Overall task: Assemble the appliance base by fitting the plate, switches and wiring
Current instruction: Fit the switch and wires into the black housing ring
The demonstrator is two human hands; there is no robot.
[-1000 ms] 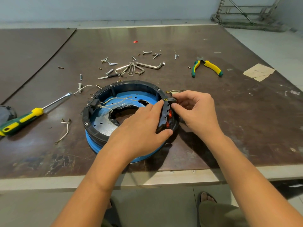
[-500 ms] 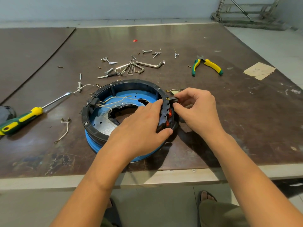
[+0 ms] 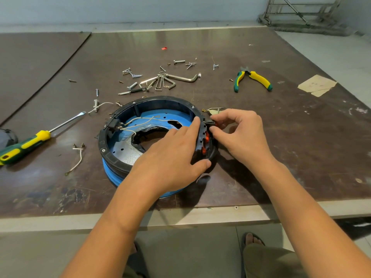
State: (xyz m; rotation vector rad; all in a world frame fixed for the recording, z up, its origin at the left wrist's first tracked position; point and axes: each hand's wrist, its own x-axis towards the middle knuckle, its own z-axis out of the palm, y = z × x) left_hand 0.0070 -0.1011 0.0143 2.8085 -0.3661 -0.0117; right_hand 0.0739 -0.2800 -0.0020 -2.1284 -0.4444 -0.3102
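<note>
Left grip (image 3: pixel 170 157): clamped on the near-right rim of the appliance base (image 3: pixel 140 102), forefinger inside the black ring and thumb outside it. The black switch block (image 3: pixel 205 142) with orange parts sits between that finger and thumb.

Right grip (image 3: pixel 241 135): thumb and forefinger pinched together on a small black part (image 3: pixel 211 123) at the top of the switch block, just right of the left forefinger tip.

The base lies flat on the surface (image 3: pixel 291 157), under both grips. White wires (image 3: pixel 140 121) and a metal plate (image 3: pixel 125 155) lie inside it, left of the left grip.

Screwdriver (image 3: pixel 26 145): far left of both grips. Pliers (image 3: pixel 253 79): beyond the right grip. Hex keys (image 3: pixel 176 79) and loose screws (image 3: pixel 132 74): beyond the left grip.
</note>
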